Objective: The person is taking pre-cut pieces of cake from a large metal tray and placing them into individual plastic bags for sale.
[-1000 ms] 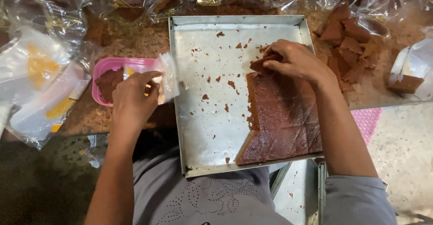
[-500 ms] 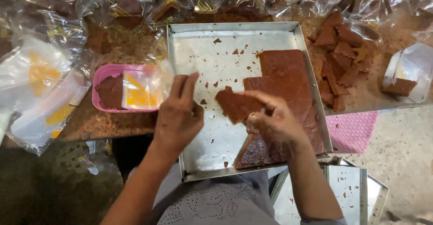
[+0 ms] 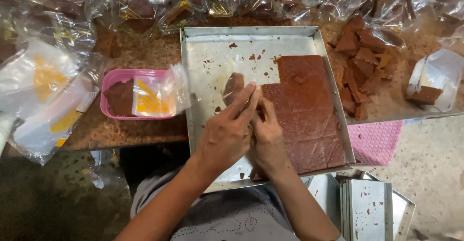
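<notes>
A brown cut piece [image 3: 234, 87] of the sweet is wrapped in a clear plastic bag [image 3: 227, 84] and held over the bare left part of the metal tray [image 3: 208, 52]. Both hands are closed around it: the left hand [image 3: 227, 134] pinches the bag from the left with its fingers stretched up along the piece, and the right hand [image 3: 266, 134] grips it from below and the right, the two hands touching each other. Half a second ago the piece was held bare in the right hand with the left hand open beside it; a second ago the right hand was on the slab at its upper corner and the left hand was at the pink tray.

The brown slab [image 3: 304, 110] fills the right half of the metal tray, with a step cut out of its upper left corner and scored lines across it. Crumbs dot the tray's bare metal.

Left of the metal tray sits a pink tray [image 3: 113, 79] holding a brown piece and a clear bag with a yellow print. To the right lies a heap of brown offcuts [image 3: 360, 62], and further right another piece in a bag [image 3: 427, 88]. The desk [image 3: 130, 130] is brown and speckled; filled clear bags crowd its far edge and left side. Below the desk are a grey floor, a pink mat [image 3: 377, 142] and stacked metal trays [image 3: 367, 204].
</notes>
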